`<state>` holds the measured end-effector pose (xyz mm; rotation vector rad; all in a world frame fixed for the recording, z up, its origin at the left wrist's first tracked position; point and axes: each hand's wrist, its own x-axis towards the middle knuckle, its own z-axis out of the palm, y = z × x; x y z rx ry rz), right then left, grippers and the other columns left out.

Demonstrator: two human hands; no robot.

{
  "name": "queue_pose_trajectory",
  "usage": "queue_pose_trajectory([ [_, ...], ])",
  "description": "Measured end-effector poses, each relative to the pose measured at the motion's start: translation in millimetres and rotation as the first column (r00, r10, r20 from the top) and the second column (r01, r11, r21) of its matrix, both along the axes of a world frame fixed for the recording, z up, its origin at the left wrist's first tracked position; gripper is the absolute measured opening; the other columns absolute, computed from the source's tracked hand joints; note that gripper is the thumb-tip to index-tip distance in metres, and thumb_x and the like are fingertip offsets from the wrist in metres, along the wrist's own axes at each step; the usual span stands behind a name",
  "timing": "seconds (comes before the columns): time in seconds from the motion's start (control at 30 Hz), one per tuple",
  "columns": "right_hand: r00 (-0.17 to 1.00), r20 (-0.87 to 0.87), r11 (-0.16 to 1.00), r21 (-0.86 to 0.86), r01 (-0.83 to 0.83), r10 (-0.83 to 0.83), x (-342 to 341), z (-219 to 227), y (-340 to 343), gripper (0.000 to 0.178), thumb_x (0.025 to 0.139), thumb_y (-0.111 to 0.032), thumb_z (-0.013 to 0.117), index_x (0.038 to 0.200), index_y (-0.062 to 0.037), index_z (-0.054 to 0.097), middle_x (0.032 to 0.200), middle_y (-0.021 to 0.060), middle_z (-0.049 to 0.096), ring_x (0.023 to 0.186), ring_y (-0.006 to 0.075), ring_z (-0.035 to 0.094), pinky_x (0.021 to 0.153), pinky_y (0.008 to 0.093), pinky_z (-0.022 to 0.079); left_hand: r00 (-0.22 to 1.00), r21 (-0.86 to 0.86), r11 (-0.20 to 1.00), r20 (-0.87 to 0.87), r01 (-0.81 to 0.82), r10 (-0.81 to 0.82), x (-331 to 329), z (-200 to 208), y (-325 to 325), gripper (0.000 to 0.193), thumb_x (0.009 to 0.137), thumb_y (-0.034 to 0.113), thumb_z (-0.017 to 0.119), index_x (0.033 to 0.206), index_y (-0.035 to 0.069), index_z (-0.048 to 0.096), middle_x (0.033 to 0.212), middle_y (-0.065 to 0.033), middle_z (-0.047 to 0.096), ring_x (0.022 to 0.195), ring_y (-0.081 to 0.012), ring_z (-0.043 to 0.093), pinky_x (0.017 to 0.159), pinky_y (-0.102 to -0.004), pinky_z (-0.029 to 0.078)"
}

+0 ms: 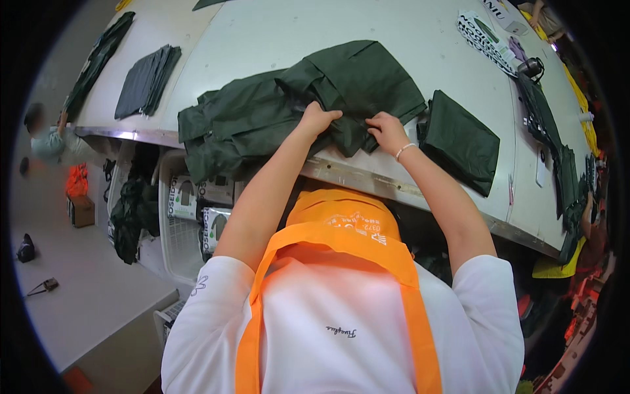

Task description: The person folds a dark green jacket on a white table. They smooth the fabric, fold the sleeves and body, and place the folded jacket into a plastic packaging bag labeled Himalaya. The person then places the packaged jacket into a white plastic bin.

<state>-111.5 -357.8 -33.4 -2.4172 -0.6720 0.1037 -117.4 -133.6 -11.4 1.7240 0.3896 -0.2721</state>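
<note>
Dark green garment: frame centre, on white table. Left hand and right hand, grip pinching its near folded edge; bulk lies beyond.

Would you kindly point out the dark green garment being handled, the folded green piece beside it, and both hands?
Dark green garment (367,79): head view, upper panel.
Folded green piece (462,141): head view, flat middle.
Left hand (319,120): head view, back of hand.
Right hand (388,132): head view, knuckles.

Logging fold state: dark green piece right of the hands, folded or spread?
Folded. The dark green piece lies as a compact flat rectangle on the white table, apart from the right hand.
</note>
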Motion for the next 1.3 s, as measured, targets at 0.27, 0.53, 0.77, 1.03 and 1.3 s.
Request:
queue_pose_trajectory([
  [0.27, 0.956, -0.202, 0.953, 0.175, 0.248, -0.212, -3.7, 1.0, 7.1, 0.016, 0.079, -0.009, 0.063, 0.093, -0.0002, 0.066, 0.082, 0.0131, 0.067, 0.073, 0.026, 0.063, 0.07, 0.0331, 0.05, 0.997, -0.027, 1.0, 0.075, 0.009, -0.007, -7.5, -19.1, 11.0, 0.048, 0.068, 0.017, 0.078, 0.1, -0.012, 0.056, 0.099, -0.0206, 0.063, 0.091, -0.0271, 0.061, 0.079, -0.0348, 0.049],
  [0.53, 0.996, 0.041, 0.993, 0.075, -0.088, 0.085, -31.5, 17.4, 6.2, 0.064, 0.068, -0.018, 0.075, 0.125, -0.0054, 0.049, 0.127, 0.0159, 0.049, 0.113, 0.0313, 0.049, 0.094, 0.038, 0.041, 0.991, -0.064, 0.996, 0.121, 0.07, -0.061, -29.9, 9.5, 28.0, 0.048, 0.076, 0.018, 0.075, 0.111, -0.008, 0.056, 0.101, -0.0135, 0.065, 0.089, -0.02, 0.061, 0.08, -0.0304, 0.048],
  [0.77, 0.986, 0.124, 0.958, -0.277, -0.076, 0.114, -50.8, 31.0, -11.6, 0.112, 0.057, -0.038, 0.084, 0.145, -0.0064, 0.022, 0.135, 0.0164, 0.039, 0.122, 0.0333, 0.039, 0.102, 0.0424, 0.031, 0.578, 0.418, 0.415, 0.697, -0.808, 0.424, -177.2, 8.0, 130.3, 0.069, 0.08, 0.027, 0.073, 0.132, -0.002, 0.037, 0.127, -0.015, 0.048, 0.113, -0.0224, 0.049, 0.094, -0.0365, 0.041],
  [1.03, 0.96, 0.253, 0.907, -0.422, -0.005, 0.123, -28.2, 28.5, 25.0, 0.103, 0.062, -0.047, 0.074, 0.144, -0.0067, 0.026, 0.137, 0.0211, 0.036, 0.11, 0.0366, 0.044, 0.089, 0.0443, 0.038, 0.596, -0.587, 0.304, -0.401, -0.75, 0.696, -157.9, -33.6, 188.0, 0.062, 0.08, 0.042, 0.069, 0.127, 0.007, 0.049, 0.129, -0.0084, 0.054, 0.118, -0.0288, 0.051, 0.097, -0.0498, 0.038],
  [1.3, 0.989, 0.133, 0.937, -0.331, 0.112, -0.071, 0.0, 9.4, 35.7, 0.07, 0.067, -0.006, 0.067, 0.133, -0.006, 0.042, 0.125, 0.019, 0.051, 0.099, 0.0362, 0.055, 0.085, 0.0399, 0.047, 0.468, -0.597, 0.137, -0.445, -0.79, 0.763, -135.0, -28.9, 204.0, 0.031, 0.085, 0.016, 0.061, 0.112, 0.002, 0.056, 0.116, -0.0111, 0.061, 0.106, -0.0294, 0.058, 0.095, -0.0451, 0.045],
])
